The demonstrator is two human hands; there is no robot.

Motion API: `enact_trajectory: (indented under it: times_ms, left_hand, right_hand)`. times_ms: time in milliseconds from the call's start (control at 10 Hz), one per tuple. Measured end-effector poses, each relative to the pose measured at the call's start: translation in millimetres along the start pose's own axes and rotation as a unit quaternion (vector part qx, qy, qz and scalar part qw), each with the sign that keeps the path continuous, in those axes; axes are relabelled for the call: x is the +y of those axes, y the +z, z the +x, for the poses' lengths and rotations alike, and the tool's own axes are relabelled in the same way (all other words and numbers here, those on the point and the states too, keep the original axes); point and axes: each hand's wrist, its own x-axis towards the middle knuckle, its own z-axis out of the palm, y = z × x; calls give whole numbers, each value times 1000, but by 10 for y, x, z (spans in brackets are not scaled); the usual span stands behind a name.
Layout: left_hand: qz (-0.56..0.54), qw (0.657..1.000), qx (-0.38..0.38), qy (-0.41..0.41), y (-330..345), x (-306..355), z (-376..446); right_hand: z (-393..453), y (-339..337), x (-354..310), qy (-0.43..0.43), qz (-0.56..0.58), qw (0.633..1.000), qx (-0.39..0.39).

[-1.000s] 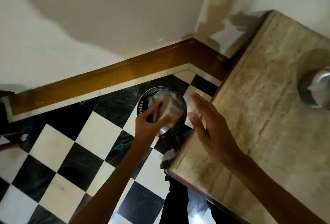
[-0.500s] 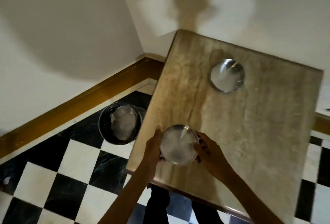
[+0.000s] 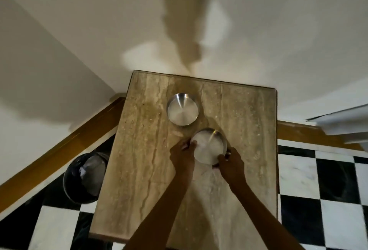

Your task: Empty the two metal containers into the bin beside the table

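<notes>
Near the middle of the tabletop point(image 3: 139, 170), both hands grip one metal container

On the stone-patterned surface the left hand point(image 3: 182, 155) curls its fingers against the left rim of the nearer container point(image 3: 208, 147) and the right hand point(image 3: 231, 163) pinches its near right rim, so the round steel dish is clasped between them; whether it rests on the surface or is lifted just off it is unclear. Its inside looks pale and bare. Just beyond it, toward the far edge, the second container point(image 3: 183, 111) stands upright, apart from the first by a narrow gap. Beside the left edge, on the black-and-white checkered floor point(image 3: 318, 190), the dark round bin point(image 3: 84, 178) stands with pale crumpled material inside
</notes>
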Motion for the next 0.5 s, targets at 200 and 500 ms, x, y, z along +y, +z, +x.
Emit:
enact_trajectory:
  times_ms: [200,500]
  left_hand:
    - [-93,989,20,-116,329,333,308]
    - [-89,969,-193,-123,268,535,138]
  right_hand:
    - [339,9,-307,33,57,997,43]
    - [291,-253,-442,47,236,970,28]
